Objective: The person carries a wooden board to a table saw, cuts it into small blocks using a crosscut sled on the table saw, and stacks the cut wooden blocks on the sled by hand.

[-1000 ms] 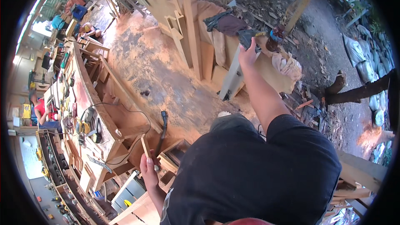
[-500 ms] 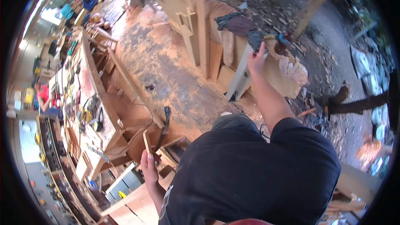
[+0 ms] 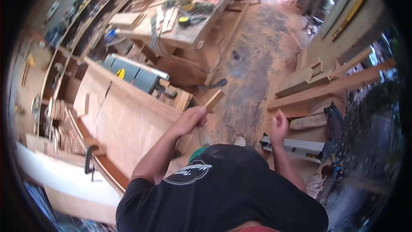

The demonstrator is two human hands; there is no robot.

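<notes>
My left hand (image 3: 190, 121) is closed around one end of a short wooden strip (image 3: 213, 99), whose other end points up and to the right. Beneath that hand lies the edge of a wide plywood-topped bench (image 3: 133, 120). Off to the right, my right hand (image 3: 280, 125) is raised with its fingers loosely bent and apart, and nothing shows in it. Just below it rests a long grey-white metal piece (image 3: 302, 147). Nearest beyond it are the ends of wooden beams (image 3: 319, 93).
A table saw (image 3: 137, 75) with a yellow part is set into the bench. A black hose (image 3: 212, 85) lies on the sawdust-covered floor (image 3: 253, 64). Farther off stands a cluttered workbench (image 3: 195, 32). A clamp (image 3: 89, 160) grips the wooden rail at left.
The view has swung left, toward the plywood-topped bench. My right hand has drawn back from the metal piece, its fingers more bent. My left hand still holds the wooden strip.
</notes>
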